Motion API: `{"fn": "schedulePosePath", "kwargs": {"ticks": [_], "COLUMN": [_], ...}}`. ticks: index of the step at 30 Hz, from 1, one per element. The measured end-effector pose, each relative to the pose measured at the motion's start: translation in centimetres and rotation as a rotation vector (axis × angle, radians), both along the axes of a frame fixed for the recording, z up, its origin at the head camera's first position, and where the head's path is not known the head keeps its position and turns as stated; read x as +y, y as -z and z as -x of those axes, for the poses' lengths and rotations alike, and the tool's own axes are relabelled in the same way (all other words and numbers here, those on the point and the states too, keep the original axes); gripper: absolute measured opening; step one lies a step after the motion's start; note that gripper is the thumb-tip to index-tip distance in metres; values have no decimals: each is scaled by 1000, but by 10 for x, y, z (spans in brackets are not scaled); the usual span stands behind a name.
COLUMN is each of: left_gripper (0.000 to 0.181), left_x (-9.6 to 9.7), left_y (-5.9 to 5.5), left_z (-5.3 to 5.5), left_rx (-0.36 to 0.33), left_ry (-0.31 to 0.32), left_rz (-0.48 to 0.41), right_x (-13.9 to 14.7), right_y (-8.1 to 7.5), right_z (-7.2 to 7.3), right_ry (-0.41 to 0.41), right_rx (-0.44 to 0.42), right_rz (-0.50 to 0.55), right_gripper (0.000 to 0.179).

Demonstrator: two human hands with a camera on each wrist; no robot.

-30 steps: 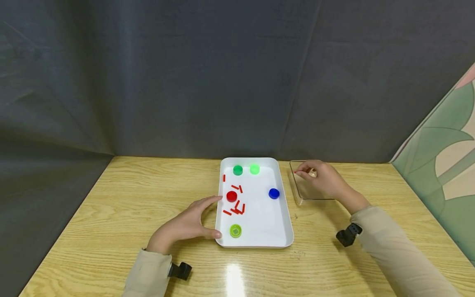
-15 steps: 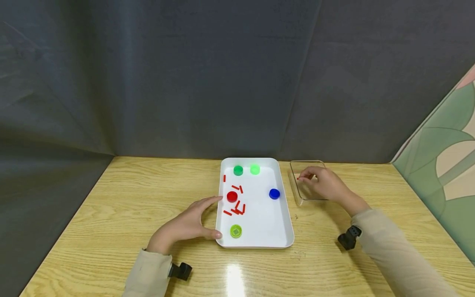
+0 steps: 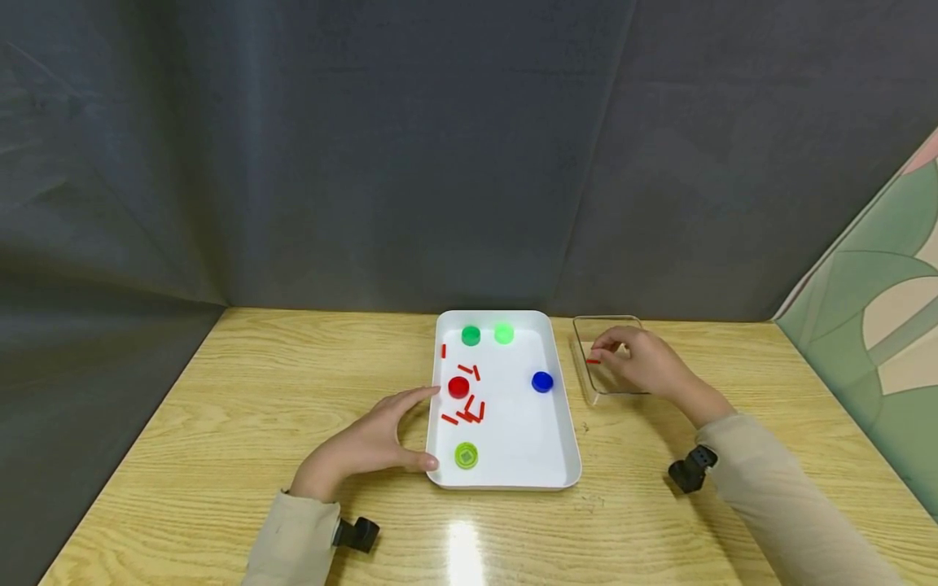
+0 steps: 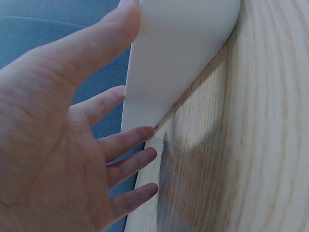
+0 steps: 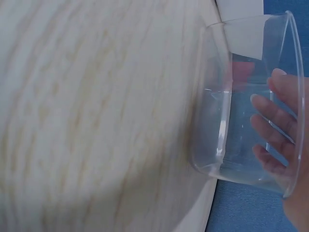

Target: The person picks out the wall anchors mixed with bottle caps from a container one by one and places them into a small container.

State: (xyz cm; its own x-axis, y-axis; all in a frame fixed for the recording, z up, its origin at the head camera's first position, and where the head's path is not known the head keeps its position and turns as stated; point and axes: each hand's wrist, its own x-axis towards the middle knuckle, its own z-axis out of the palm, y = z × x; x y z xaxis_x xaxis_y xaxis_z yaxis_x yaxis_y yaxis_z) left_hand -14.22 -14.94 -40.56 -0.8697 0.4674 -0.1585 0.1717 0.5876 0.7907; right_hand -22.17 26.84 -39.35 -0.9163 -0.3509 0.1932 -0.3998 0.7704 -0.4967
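My left hand (image 3: 370, 443) spans the left side of the white tray (image 3: 523, 423), thumb and a fingertip at its rim; the left wrist view shows the fingers spread. Inside the tray lie several short red sticks (image 3: 469, 403) around a red cap (image 3: 458, 387). My right hand (image 3: 633, 358) reaches into a clear plastic container (image 3: 586, 382). A red stick (image 3: 593, 361) shows just below its fingertips. In the right wrist view a blurred red patch (image 5: 243, 72) stands apart from the loosely bent fingers (image 5: 273, 111).
The tray also holds a dark green cap (image 3: 471, 335), a light green cap (image 3: 503, 333), a blue cap (image 3: 542, 382) and a yellow-green cap (image 3: 466, 456). The container stands right of the tray on the wooden table (image 3: 293, 358). Dark cloth (image 3: 403, 163) hangs behind.
My right hand has moved a little down and toward the front inside the container. More of the red stick now shows below the fingertips. The left hand has not moved.
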Motion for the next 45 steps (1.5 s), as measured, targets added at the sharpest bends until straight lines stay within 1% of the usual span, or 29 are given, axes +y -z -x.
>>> {"fn": "schedulePosePath", "kwargs": {"ticks": [5, 13, 20, 29, 39, 45], "left_gripper": [100, 99, 98, 99, 98, 99], "left_x": [0, 0, 1, 1, 2, 2], "left_y": [0, 0, -3, -1, -2, -2], "left_z": [-1, -1, 0, 0, -1, -1], "left_rx": [6, 8, 4, -8, -17, -18], "left_ry": [2, 7, 5, -4, -11, -16], "left_rz": [7, 7, 7, -3, 2, -1], "right_x": [0, -5, -15, -36, -64, -82], "right_y": [-5, -11, -12, -14, -17, -19], "right_z": [-3, -12, -21, -31, -41, -48], "right_ry": [6, -8, -25, -19, -10, 0], "right_rx": [-1, 72, 115, 147, 107, 49], "right_rz": [15, 50, 113, 152, 192, 217], "right_gripper": [14, 10, 8, 7, 5, 6]}}
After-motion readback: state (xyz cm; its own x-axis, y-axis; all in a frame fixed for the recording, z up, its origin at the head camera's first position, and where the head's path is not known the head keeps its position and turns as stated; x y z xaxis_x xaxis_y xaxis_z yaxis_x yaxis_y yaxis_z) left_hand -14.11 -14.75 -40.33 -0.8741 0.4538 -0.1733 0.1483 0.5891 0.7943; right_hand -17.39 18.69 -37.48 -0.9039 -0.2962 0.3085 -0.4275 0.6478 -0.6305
